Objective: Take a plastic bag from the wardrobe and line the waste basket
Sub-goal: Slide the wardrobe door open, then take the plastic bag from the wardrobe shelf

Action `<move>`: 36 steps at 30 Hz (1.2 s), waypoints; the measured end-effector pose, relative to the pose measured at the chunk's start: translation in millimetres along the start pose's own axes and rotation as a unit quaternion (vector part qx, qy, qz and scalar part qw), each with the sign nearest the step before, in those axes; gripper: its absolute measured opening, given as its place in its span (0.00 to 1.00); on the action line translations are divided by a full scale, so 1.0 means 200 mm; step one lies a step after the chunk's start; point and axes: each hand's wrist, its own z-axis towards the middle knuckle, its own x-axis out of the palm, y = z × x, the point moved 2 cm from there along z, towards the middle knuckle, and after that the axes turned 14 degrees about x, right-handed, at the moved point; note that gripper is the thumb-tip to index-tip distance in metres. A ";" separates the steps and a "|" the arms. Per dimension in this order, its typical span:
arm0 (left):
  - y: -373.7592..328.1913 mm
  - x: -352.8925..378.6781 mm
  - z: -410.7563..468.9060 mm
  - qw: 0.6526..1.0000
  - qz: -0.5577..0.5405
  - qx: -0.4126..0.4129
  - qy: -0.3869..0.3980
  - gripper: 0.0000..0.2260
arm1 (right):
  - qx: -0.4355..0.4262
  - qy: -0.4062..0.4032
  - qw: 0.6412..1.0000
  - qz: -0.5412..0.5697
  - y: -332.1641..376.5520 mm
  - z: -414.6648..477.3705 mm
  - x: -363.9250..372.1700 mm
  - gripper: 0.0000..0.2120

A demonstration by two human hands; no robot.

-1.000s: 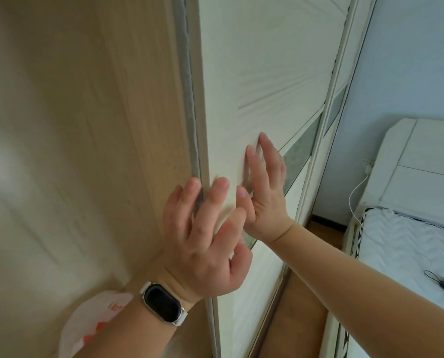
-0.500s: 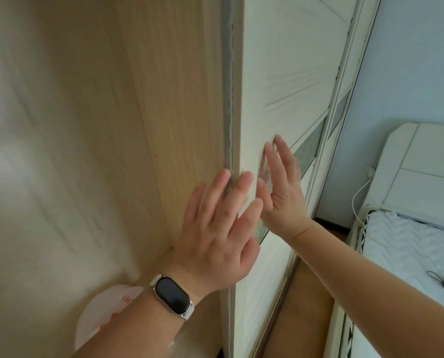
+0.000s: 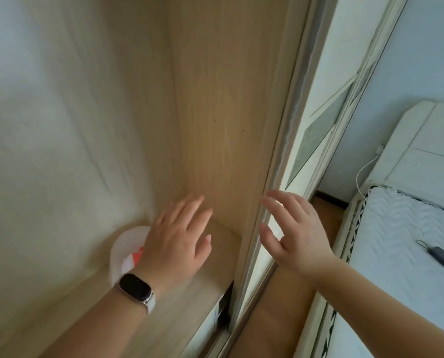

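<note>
The wardrobe [image 3: 223,104] stands open, showing its light wood inner wall and a wood shelf [image 3: 190,298]. A white plastic bag with red print [image 3: 126,246] lies on that shelf in the back corner, partly hidden by my left hand. My left hand [image 3: 179,239], with a watch on the wrist, hovers over the shelf just right of the bag, fingers spread, holding nothing. My right hand [image 3: 290,236] is in front of the edge of the white sliding door [image 3: 321,81], fingers apart and empty. No waste basket is in view.
A bed with a white quilted mattress [image 3: 407,254] and white headboard [image 3: 427,151] stands at the right, close to the wardrobe. A small dark device with a cord [image 3: 443,258] lies on it. A white cable [image 3: 365,171] hangs by the headboard. Wood floor [image 3: 270,319] runs between.
The sliding door has moved to the right, uncovering more of the wardrobe. Both hands have come off the door; the left hand has dropped toward the shelf and the bag.
</note>
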 end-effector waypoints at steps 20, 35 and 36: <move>0.42 0.82 -1.32 0.873 -0.079 -0.441 0.195 0.27 | 0.008 0.444 0.894 -0.063 0.34 -0.46 1.40 0.31; 0.82 1.78 -1.69 0.741 -0.211 -0.618 0.154 0.40 | 0.150 0.408 0.899 0.061 0.15 -0.53 2.52 0.36; 0.82 1.80 -1.69 0.736 -0.225 -0.620 0.149 0.37 | 0.147 0.406 0.900 0.064 0.15 -0.54 2.56 0.37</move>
